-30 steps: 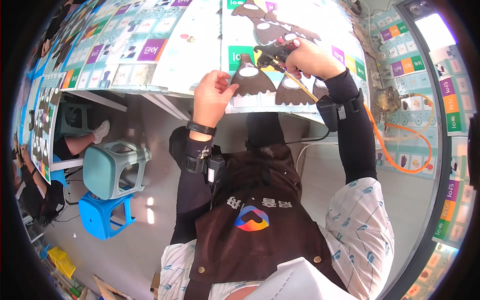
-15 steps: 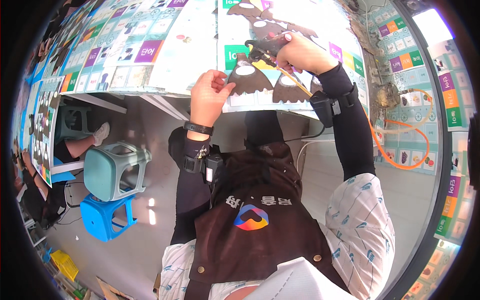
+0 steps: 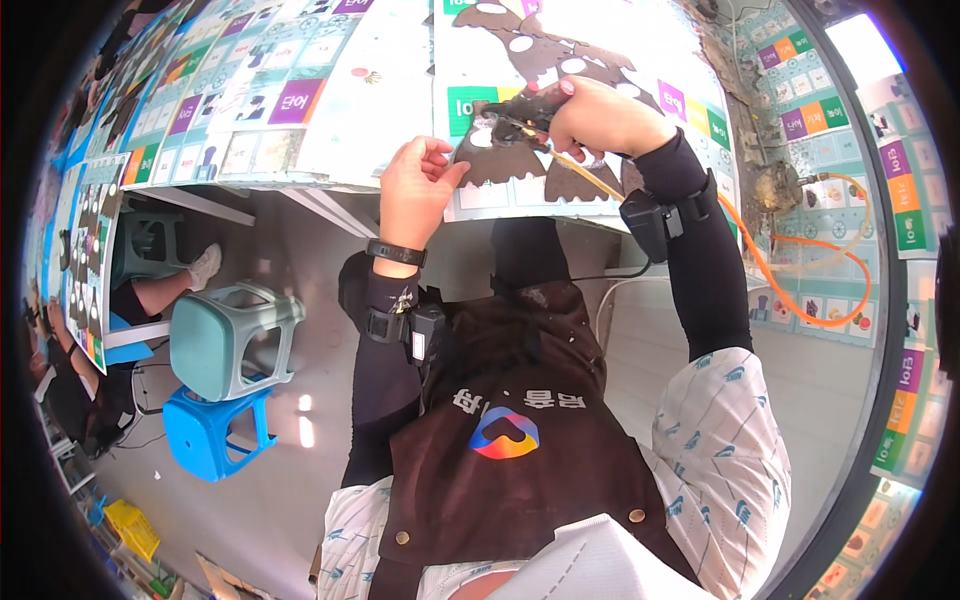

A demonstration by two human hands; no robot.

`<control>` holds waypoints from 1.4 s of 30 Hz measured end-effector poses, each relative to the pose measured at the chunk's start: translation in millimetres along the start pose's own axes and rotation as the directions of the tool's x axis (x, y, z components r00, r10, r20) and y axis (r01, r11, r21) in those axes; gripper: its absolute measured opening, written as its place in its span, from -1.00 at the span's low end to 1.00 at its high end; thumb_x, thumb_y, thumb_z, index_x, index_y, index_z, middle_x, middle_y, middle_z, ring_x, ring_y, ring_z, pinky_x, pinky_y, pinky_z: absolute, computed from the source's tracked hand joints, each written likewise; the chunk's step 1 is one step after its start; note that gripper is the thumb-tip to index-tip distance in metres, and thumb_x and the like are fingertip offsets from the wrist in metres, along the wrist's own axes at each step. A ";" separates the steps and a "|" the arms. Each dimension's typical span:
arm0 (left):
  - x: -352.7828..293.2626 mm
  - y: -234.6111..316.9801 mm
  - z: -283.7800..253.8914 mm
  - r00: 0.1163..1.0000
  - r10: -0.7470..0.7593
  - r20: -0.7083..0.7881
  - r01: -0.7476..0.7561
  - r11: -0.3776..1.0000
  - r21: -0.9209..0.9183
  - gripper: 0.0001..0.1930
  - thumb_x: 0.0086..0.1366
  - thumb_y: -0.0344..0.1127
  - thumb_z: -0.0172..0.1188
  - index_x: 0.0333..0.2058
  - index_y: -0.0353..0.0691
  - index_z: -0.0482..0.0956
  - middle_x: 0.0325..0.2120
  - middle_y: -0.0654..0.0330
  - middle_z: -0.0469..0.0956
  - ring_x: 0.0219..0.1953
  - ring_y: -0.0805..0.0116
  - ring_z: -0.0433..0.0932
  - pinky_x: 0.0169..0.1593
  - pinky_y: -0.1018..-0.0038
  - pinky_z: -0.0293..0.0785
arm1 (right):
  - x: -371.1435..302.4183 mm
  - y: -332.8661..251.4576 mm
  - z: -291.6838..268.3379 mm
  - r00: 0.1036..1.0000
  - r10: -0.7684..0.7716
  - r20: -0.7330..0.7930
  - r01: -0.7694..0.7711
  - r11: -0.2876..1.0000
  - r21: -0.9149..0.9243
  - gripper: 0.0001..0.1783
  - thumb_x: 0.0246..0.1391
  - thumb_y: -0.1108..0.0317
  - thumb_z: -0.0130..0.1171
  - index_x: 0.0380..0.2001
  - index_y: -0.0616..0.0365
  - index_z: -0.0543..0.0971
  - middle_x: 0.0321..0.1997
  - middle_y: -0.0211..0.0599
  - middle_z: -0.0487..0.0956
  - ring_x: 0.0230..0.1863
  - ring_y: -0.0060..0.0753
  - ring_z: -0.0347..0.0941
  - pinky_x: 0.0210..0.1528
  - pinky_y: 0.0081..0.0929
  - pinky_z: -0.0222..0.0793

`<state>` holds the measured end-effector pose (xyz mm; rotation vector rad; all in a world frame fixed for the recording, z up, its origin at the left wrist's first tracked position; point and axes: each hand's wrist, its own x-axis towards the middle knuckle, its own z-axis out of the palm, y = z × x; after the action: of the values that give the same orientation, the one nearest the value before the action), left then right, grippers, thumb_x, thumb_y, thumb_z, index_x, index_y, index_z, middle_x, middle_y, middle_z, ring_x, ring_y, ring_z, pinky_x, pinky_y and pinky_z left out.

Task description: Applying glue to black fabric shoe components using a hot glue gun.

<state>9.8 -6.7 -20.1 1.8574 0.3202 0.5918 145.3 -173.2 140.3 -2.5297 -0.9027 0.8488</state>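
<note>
- The dark brown piece (image 3: 495, 168) with a scalloped lower edge lies near the front of the desk (image 3: 345, 140), its wavy side facing the person, probably so that both hands reach it easily.
- The black hand tool (image 3: 516, 124) covers the upper part of that piece; whether they touch is hidden.
- The right hand (image 3: 606, 120), between two and three o'clock of the piece, has its fingers wrapped around the tool, seemingly to aim the front end down at the surface.
- The left hand (image 3: 415, 188) is at eight o'clock, its fingers loosely curled and parted, gripping nothing visible. Its thumb tip meets the piece's left edge in the picture, perhaps to steady it; I cannot tell whether it presses.
- A second brown piece (image 3: 572, 184) lies at four o'clock, just beside the first; more brown pieces (image 3: 583, 66) lie at one o'clock, overlapping in a row.
- A tan hose (image 3: 592, 177) runs from the tool toward four o'clock beneath the right wrist, which leaves the left side free.
- Farther out at four o'clock hangs an orange hose (image 3: 765, 275).
- At eight o'clock, below the desk, stand a grey-green stool (image 3: 212, 345) and a blue stool (image 3: 203, 430).
</note>
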 end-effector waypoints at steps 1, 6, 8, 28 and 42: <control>-0.1 -0.4 1.1 1.000 0.016 -0.003 -0.016 1.000 0.002 -0.76 0.08 -0.44 0.41 -0.27 -0.29 0.56 -0.52 0.31 0.52 -0.48 0.59 0.47 -0.37 0.62 0.45 | 0.1 -1.3 0.3 1.000 0.001 -0.002 -0.001 1.000 0.002 -0.77 -0.32 0.41 0.16 -0.47 0.28 0.58 -0.59 -0.28 0.49 -0.68 -0.50 0.40 -0.61 -0.55 0.27; -1.2 -1.1 -0.2 0.999 0.035 -0.016 -0.035 0.999 0.007 -0.75 0.08 -0.43 0.42 -0.27 -0.29 0.56 -0.52 0.31 0.53 -0.48 0.58 0.47 -0.36 0.62 0.46 | -0.2 -4.3 4.7 0.996 -0.070 -0.053 0.074 0.995 0.063 -0.81 -0.45 0.43 0.07 -0.68 0.36 0.54 -0.72 -0.16 0.49 -0.75 -0.36 0.38 -0.64 -0.44 0.26; -0.9 1.0 -2.0 1.000 -0.011 -0.004 0.011 1.000 0.023 -0.74 0.08 -0.43 0.42 -0.27 -0.29 0.56 -0.51 0.31 0.53 -0.48 0.59 0.47 -0.36 0.62 0.47 | -1.7 0.3 1.4 0.996 -0.079 -0.037 0.081 0.996 0.042 -0.81 -0.45 0.43 0.07 -0.68 0.36 0.54 -0.73 -0.17 0.49 -0.75 -0.36 0.38 -0.65 -0.44 0.25; 174.9 58.0 52.4 0.851 -0.035 0.524 -0.349 0.707 0.615 -0.44 0.01 0.16 0.32 -0.23 -0.25 0.63 -0.32 -0.01 0.65 -0.22 0.07 0.62 -0.10 0.28 0.50 | -55.4 78.7 -125.8 0.942 0.025 -0.333 0.017 0.992 0.123 -0.66 -0.25 0.47 0.08 -0.28 0.24 0.61 -0.43 -0.35 0.65 -0.50 -0.62 0.44 -0.57 -0.61 0.27; 235.4 20.2 171.2 0.890 -0.450 0.070 0.199 0.524 0.828 -0.55 0.06 -0.16 0.27 -0.01 -0.01 0.61 0.02 0.05 0.55 0.09 0.14 0.53 0.14 0.21 0.43 | -61.3 104.6 -154.3 0.959 0.093 -0.269 -0.063 0.991 0.116 -0.88 -0.23 0.47 0.16 -0.53 0.19 0.65 -0.43 -0.28 0.66 -0.42 -0.49 0.56 -0.58 -0.51 0.39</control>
<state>298.5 -35.5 10.1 2.6270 0.8451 -0.1639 252.7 -306.9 235.7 -2.5215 -0.6555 0.5320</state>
